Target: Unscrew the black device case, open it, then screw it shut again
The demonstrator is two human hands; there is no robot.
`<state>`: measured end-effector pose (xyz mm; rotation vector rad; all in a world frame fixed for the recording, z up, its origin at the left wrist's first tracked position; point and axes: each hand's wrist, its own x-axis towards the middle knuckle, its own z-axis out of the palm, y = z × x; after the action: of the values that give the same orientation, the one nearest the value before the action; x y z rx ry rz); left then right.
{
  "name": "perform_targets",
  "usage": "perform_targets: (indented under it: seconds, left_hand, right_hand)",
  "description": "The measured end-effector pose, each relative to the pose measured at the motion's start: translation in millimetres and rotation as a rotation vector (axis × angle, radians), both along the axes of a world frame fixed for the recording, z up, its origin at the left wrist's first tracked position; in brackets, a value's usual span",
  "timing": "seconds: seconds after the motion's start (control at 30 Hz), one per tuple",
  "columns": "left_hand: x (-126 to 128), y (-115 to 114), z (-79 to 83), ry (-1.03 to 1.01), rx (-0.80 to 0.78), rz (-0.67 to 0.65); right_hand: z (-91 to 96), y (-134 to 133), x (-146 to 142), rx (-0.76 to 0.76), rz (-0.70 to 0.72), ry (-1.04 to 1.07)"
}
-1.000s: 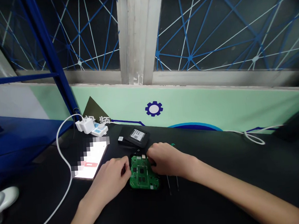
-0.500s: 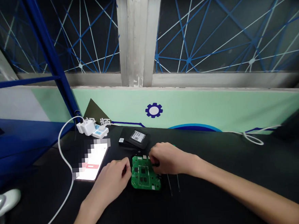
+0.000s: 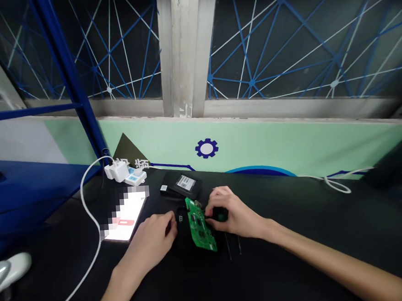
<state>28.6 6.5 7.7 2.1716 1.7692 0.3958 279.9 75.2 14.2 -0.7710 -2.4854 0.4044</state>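
A green circuit board point(image 3: 200, 228) is tilted up on its side, its right edge pinched between the thumb and fingers of my right hand point(image 3: 228, 213). Beneath and to the left of the board lies a black casing point(image 3: 181, 219), dark against the table. My left hand point(image 3: 158, 233) is closed with its fingertips at the casing's left edge. Two thin metal rods point(image 3: 228, 247) lie below my right hand, their upper ends hidden behind it. Behind the board rests a black plastic cover point(image 3: 186, 183) with a white label.
On the left, a phone point(image 3: 126, 220) with a lit screen lies by my left forearm. A white power strip point(image 3: 135, 175) with a plugged-in charger point(image 3: 117, 170) stands at the wall. A white cable point(image 3: 88, 213) curves down the left side, near a white rounded device point(image 3: 14, 270).
The circuit board has gone from lying flat to tilted up, its left side raised and shifted right. My right hand has turned with it. My left hand has stayed nearly in place.
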Motion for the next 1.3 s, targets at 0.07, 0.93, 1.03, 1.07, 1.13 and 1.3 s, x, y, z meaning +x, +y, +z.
perform_targets:
  seconds: [0.07,0.93,1.03,1.07,1.13,1.3]
  left_hand:
    - [0,0,0.2,-0.018,-0.006,0.002]
    - [0,-4,3.1,-0.052,-0.019,0.018]
    - [0,-4,1.9,-0.052,-0.01,0.007]
    - [0,-4,1.4,-0.05,-0.012,0.004]
    - [0,-3,0.5,-0.038,-0.01,0.002]
    - [0,-1,-0.6,0.004,0.009,-0.003]
  right_hand:
    - [-10.0,0,4,0.012,-0.038,0.089]
    - [-29.9,-5,8,0.041,-0.166,0.375]
    - [-31.0,-5,8,0.058,-0.141,0.332]
    - [-31.0,-6,8,0.065,-0.132,0.316]
    - [-30.2,-7,7,0.085,-0.112,0.291]
    - [-27.7,-9,6,0.128,-0.061,0.266]
